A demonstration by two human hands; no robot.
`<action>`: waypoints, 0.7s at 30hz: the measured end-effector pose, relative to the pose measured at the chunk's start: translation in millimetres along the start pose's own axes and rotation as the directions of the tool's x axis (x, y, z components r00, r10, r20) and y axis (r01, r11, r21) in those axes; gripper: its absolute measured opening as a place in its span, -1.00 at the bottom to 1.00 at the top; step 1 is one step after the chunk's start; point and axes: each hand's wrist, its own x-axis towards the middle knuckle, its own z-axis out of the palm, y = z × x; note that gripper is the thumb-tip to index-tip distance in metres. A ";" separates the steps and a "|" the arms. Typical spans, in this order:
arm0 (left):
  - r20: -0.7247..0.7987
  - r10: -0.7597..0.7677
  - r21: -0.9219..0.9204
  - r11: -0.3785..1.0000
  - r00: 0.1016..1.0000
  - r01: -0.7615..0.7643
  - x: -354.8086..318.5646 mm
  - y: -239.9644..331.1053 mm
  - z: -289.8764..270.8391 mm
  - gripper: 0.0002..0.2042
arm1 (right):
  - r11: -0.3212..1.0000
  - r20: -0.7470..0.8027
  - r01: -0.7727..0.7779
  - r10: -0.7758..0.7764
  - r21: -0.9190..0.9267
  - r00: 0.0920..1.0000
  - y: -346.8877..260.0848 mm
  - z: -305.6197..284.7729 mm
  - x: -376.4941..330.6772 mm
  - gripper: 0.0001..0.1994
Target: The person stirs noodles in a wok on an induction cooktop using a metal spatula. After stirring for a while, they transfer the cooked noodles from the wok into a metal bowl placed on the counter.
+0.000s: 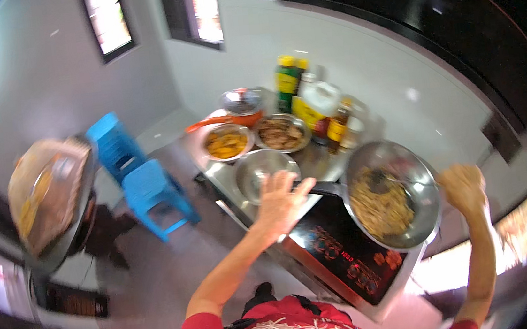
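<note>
Right hand (463, 187) is closed, looks to be gripping the thin handle of a ladle (378, 182) (could be another stirring spoon, blur hides the shape). Ladle head sits in the food (381, 213), pale shredded-looking stuff, in the wok (427, 208). Wok is on the black cooktop (311, 223), red display lit, so I'd treat it as hot. Left hand (278, 203) is open, fingers spread, right at the end of the wok handle (326, 188); can't tell if it touches it or just hovers. No wrapped grip visible there. Main risk as I see it: wok swivels or slides when the ladle pushes, because nothing visibly locks the handle. Second: food piles toward the near side of the wok, so a hard scoop that way could throw some over the rim onto the cooktop. Third: handle points over the steel bowl (248, 174) area, so a swing of it could knock the bowl, or the dishes of orange food (227, 144) and brown food (280, 134) behind. Bottles (337, 130) stand close to the wok's far left rim; a wide shove could tip one. Right knuckles are near the rim too, burn risk if they drop.
</note>
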 end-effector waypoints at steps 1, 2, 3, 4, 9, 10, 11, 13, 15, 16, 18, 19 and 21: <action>0.021 -0.012 -0.035 0.999 1.000 0.012 2.4 -1.3 3.1 -0.50 | 1.000 -0.057 -0.012 0.013 0.013 0.998 9.0 5.5 -3.9 -0.82; 0.048 -0.005 -0.010 1.000 0.999 0.006 3.9 -1.7 9.9 -0.51 | 0.999 -0.029 -0.043 0.043 0.013 0.999 8.9 3.6 2.4 -0.82; 0.041 -0.021 -0.014 1.000 0.999 0.022 3.2 -5.0 17.3 -0.54 | 0.998 -0.060 -0.039 0.042 0.044 0.997 3.9 7.1 18.5 -0.83; 0.051 -0.023 -0.005 1.000 0.998 0.024 4.6 -6.7 20.0 -0.56 | 0.996 -0.072 -0.051 0.056 0.070 0.996 0.1 10.3 29.5 -0.83; 0.096 -0.079 -0.029 0.996 0.992 0.082 2.2 -1.9 20.4 -0.64 | 0.992 -0.121 -0.032 0.047 0.125 0.992 -3.1 55.9 65.2 -0.84; 0.098 -0.087 -0.020 0.996 0.991 0.089 1.7 -1.9 20.6 -0.65 | 0.993 -0.085 -0.035 0.045 0.114 0.995 -8.5 54.4 68.6 -0.82; 0.099 -0.093 -0.014 0.995 0.991 0.095 1.5 -1.8 21.2 -0.65 | 0.994 -0.048 -0.040 0.045 0.102 0.998 -14.3 50.7 70.3 -0.80; 0.102 -0.112 -0.009 0.993 0.988 0.114 1.6 -0.1 20.7 -0.65 | 0.995 0.043 -0.002 -0.002 0.098 0.999 -30.6 33.3 65.7 -0.80; 0.084 -0.117 0.021 0.993 0.990 0.116 -1.7 -4.6 19.7 -0.65 | 0.993 0.037 0.063 -0.067 0.098 0.997 -43.1 17.7 61.7 -0.81; 0.071 -0.101 0.010 0.995 0.992 0.101 -0.6 -2.5 22.0 -0.65 | 0.993 0.006 0.081 -0.082 0.082 0.997 -41.2 12.4 48.0 -0.82; 0.070 -0.101 0.001 0.995 0.992 0.101 -0.5 -1.5 23.4 -0.65 | 0.989 -0.082 0.128 -0.121 0.077 0.989 -37.6 10.1 27.5 -0.84; 0.082 -0.091 -0.002 0.996 0.993 0.091 2.0 1.2 20.6 -0.65 | 0.987 -0.128 0.144 -0.133 0.076 0.983 -32.2 9.5 14.8 -0.84; 0.074 -0.067 -0.006 0.998 0.995 0.068 7.2 2.1 23.0 -0.64 | 0.982 -0.185 0.169 -0.151 0.086 0.971 -27.7 3.4 -5.1 -0.84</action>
